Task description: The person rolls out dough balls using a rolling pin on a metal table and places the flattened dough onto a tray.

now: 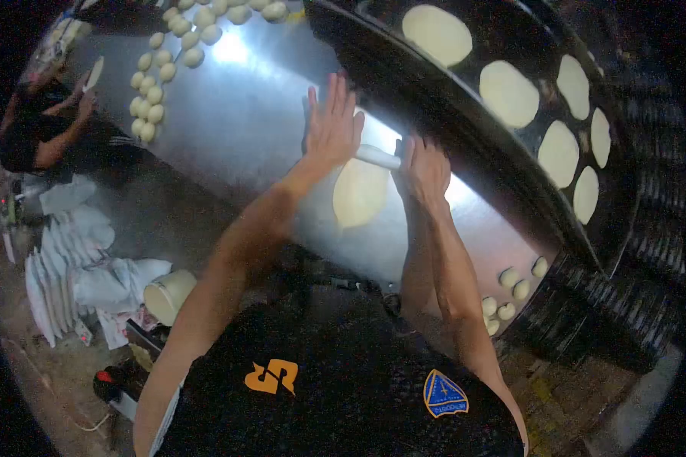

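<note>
A pale rolling pin (pixel 379 156) lies across the upper part of a flattened oval of dough (pixel 360 194) on the shiny metal work table (pixel 240 137). Its left end is under the palm of my left hand (pixel 331 126), whose fingers stretch out flat and slightly apart. Over the right end, my right hand (pixel 427 171) has its fingers bent down around the pin. Part of the dough's upper edge is hidden by the pin and my left hand.
Several flat dough rounds (pixel 509 94) lie on a large dark griddle (pixel 465 91) beyond the table's edge. Dough balls (pixel 155 94) line the far left, others (pixel 520 289) the near right. At left are another person's arm (pixel 65 137), white sacks (pixel 57 263) and a bucket (pixel 169 295).
</note>
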The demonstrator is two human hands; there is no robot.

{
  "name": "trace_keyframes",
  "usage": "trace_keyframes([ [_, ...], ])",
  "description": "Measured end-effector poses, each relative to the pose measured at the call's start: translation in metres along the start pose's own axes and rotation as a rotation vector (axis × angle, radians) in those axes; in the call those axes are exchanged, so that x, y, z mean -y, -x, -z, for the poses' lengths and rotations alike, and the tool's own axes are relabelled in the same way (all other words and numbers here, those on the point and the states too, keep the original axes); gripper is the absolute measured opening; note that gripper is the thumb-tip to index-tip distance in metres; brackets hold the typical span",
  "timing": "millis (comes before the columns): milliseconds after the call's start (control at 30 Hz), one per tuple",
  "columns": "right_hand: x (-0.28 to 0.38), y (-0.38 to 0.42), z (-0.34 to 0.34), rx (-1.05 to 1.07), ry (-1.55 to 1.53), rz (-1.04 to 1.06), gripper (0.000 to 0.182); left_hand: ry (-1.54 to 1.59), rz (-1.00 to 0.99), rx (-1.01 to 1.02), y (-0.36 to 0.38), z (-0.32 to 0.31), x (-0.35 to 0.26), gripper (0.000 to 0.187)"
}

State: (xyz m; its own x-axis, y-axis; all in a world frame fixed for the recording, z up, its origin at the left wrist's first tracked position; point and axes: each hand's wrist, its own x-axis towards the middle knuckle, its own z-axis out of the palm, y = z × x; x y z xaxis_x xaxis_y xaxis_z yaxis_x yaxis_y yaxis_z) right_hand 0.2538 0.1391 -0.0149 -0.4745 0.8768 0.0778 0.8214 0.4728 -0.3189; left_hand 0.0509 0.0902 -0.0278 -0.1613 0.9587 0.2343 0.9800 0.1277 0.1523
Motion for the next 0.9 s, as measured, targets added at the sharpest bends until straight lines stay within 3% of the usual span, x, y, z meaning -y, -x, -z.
trace_keyframes([
  [33, -0.004, -0.012, 0.000, -0.018, 0.015, 0.017, 0.037, 0.005, 0.006, -0.028, -0.018, -0.002, 0.002, 0.054],
  [100, -0.002, -0.027, 0.009, 0.255, -0.143, -0.195, 0.045, -0.076, 0.029, -0.088, -0.040, -0.003, 0.000, 0.051],
  [133, -0.003, -0.028, 0.006, 0.254, -0.107, -0.225, 0.056, -0.165, 0.015, 0.020, -0.047, -0.001, -0.003, 0.050],
  [167, -0.008, -0.028, 0.000, 0.276, -0.058, -0.184, 0.041, -0.159, 0.003, -0.008, -0.048, -0.012, -0.002, 0.050],
  [233, -0.005, -0.004, -0.002, -0.216, -0.196, 0.230, 0.025, -0.111, 0.024, -0.171, -0.058, -0.042, 0.007, 0.052],
  [267, 0.000, 0.004, -0.001, -0.211, -0.115, 0.231, 0.025, -0.110, 0.011, -0.204, -0.071, -0.028, 0.008, 0.052],
  [333, -0.001, 0.014, -0.001, -0.097, -0.046, 0.182, 0.031, -0.139, 0.044, -0.027, -0.065, -0.008, 0.001, 0.051],
  [400, 0.007, 0.020, 0.015, -0.127, -0.025, 0.182, 0.030, -0.155, 0.144, 0.077, -0.054, -0.004, -0.004, 0.059],
  [433, 0.015, 0.026, 0.028, -0.151, -0.002, 0.188, 0.029, -0.156, 0.145, 0.090, -0.038, -0.006, -0.004, 0.059],
  [500, 0.036, 0.078, 0.037, -0.136, -0.024, 0.137, 0.031, 0.290, 0.024, -0.122, 0.015, 0.008, -0.004, 0.052],
  [533, 0.020, 0.119, -0.002, 0.071, -0.103, 0.074, 0.034, 0.145, -0.037, -0.057, 0.061, 0.021, -0.011, 0.047],
  [567, 0.028, 0.159, -0.011, -0.218, -0.181, 0.168, 0.036, 0.127, -0.032, 0.037, 0.108, 0.024, -0.012, 0.047],
  [633, 0.047, 0.193, 0.006, -0.096, -0.191, 0.092, 0.035, 0.119, -0.005, 0.156, 0.160, 0.032, -0.020, 0.048],
  [700, 0.042, 0.191, 0.011, -0.052, -0.212, 0.121, 0.034, 0.160, 0.035, 0.118, 0.179, 0.049, -0.024, 0.048],
  [767, 0.032, 0.164, 0.013, -0.029, -0.219, 0.178, 0.034, 0.175, 0.031, 0.105, 0.158, 0.039, -0.015, 0.049],
  [833, 0.026, 0.130, 0.011, -0.202, -0.088, 0.234, 0.029, 0.274, 0.042, 0.010, 0.121, 0.032, -0.011, 0.048],
  [900, 0.019, 0.088, -0.005, -0.216, 0.025, 0.239, 0.027, 0.144, 0.024, -0.058, 0.073, 0.013, -0.006, 0.049],
])
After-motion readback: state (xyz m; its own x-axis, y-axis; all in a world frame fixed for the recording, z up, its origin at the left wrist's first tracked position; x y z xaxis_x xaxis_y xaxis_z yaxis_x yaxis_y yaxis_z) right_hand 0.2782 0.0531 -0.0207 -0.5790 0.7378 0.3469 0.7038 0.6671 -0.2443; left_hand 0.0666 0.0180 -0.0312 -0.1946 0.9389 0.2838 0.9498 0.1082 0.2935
